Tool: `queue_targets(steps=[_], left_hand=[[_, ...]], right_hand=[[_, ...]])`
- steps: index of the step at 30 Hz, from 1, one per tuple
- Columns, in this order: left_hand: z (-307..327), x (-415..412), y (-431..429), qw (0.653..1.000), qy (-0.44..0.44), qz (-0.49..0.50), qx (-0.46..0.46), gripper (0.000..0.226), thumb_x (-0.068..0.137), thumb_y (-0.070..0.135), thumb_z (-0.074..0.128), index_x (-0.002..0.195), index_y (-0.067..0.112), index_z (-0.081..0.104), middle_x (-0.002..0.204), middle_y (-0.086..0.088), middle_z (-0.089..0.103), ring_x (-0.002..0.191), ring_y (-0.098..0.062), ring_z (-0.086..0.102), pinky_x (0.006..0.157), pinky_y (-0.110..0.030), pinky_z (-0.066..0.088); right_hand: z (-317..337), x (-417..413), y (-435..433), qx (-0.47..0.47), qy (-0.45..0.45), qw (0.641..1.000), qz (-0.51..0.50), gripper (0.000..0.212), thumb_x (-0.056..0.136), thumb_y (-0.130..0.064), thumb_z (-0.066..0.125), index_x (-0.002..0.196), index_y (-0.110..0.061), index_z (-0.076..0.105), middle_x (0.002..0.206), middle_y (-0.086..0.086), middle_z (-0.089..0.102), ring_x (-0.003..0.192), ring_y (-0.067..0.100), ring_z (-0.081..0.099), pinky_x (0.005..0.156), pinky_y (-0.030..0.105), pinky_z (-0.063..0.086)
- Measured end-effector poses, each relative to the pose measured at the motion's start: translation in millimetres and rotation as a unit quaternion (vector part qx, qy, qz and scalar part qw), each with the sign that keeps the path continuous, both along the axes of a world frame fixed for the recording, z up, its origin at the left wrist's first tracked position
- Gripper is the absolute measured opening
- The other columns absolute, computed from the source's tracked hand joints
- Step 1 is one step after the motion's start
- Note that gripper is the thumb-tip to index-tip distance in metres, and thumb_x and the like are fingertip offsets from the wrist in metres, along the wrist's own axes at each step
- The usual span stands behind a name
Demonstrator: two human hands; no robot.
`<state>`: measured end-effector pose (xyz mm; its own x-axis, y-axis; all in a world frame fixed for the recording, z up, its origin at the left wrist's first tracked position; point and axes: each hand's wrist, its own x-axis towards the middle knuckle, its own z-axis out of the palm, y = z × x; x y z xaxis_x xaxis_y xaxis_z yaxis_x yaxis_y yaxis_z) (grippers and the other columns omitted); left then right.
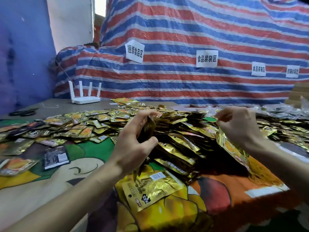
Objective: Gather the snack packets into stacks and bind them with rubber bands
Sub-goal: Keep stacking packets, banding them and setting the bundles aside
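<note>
Still gathering: the left hand grips a stack, and the right hand pinches one packet, which likely joins the stack next.

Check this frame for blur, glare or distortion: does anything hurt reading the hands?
Head view: the right hand, holding a packet, has fingers smeared by motion, while the left hand gripping its stack is sharp. Head view: foil glare washes out print on the loose packets. Head view: window blown out, far right labels soft, tarp stripes bent by the wide angle.
</note>
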<state>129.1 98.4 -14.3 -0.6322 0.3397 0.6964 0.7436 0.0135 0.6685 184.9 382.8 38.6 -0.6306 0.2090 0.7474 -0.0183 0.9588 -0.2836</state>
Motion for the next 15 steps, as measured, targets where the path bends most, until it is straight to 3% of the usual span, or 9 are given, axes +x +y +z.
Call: queue_targets(steps=[2, 6, 9, 12, 15], left_hand=[[1, -3, -9, 0.998, -0.037, -0.024, 0.042, 0.052, 0.075, 0.013, 0.060, 0.119, 0.041, 0.058, 0.078, 0.023, 0.057, 0.067, 0.003, 0.053, 0.060, -0.016, 0.048], [1, -12, -34, 0.989, -0.105, -0.033, 0.103, 0.053, 0.069, 0.012, 0.060, 0.115, 0.038, 0.064, 0.083, -0.005, 0.059, 0.072, -0.013, 0.057, 0.063, -0.027, 0.051], [0, -24, -53, 0.953, -0.223, -0.081, 0.188, 0.055, 0.066, 0.007, 0.060, 0.116, 0.030, 0.067, 0.095, -0.019, 0.064, 0.067, -0.027, 0.052, 0.066, -0.043, 0.042], [-1, -40, -77, 0.921, -0.302, -0.099, 0.226, 0.052, 0.066, 0.009, 0.064, 0.114, 0.026, 0.070, 0.089, -0.019, 0.058, 0.062, -0.023, 0.055, 0.058, -0.034, 0.048], [-3, -51, -103, 0.901, -0.378, -0.090, 0.194, 0.043, 0.061, 0.017, 0.067, 0.103, 0.016, 0.071, 0.080, -0.013, 0.058, 0.059, -0.021, 0.057, 0.052, -0.030, 0.050]], right_hand=[[2, -10, -30, -0.034, -0.013, 0.997, 0.064, 0.017, 0.085, 0.002, 0.073, 0.100, -0.006, 0.077, 0.091, 0.006, 0.075, 0.075, 0.012, 0.067, 0.069, 0.014, 0.050], [2, -32, -93, -0.131, -0.059, 0.967, 0.209, 0.020, 0.087, -0.003, 0.074, 0.097, -0.020, 0.078, 0.089, -0.008, 0.075, 0.077, 0.002, 0.070, 0.066, 0.016, 0.057], [-4, -50, -147, -0.174, -0.081, 0.932, 0.309, 0.021, 0.086, -0.002, 0.074, 0.095, -0.021, 0.080, 0.084, -0.007, 0.076, 0.079, 0.005, 0.071, 0.068, 0.020, 0.059], [-16, -69, -197, -0.191, -0.092, 0.900, 0.380, 0.022, 0.085, 0.001, 0.075, 0.089, -0.020, 0.080, 0.081, -0.007, 0.077, 0.076, 0.007, 0.073, 0.066, 0.019, 0.057], [-30, -90, -236, -0.176, -0.101, 0.892, 0.403, 0.023, 0.084, 0.004, 0.071, 0.091, -0.015, 0.081, 0.081, -0.005, 0.077, 0.075, 0.007, 0.072, 0.066, 0.022, 0.058]])
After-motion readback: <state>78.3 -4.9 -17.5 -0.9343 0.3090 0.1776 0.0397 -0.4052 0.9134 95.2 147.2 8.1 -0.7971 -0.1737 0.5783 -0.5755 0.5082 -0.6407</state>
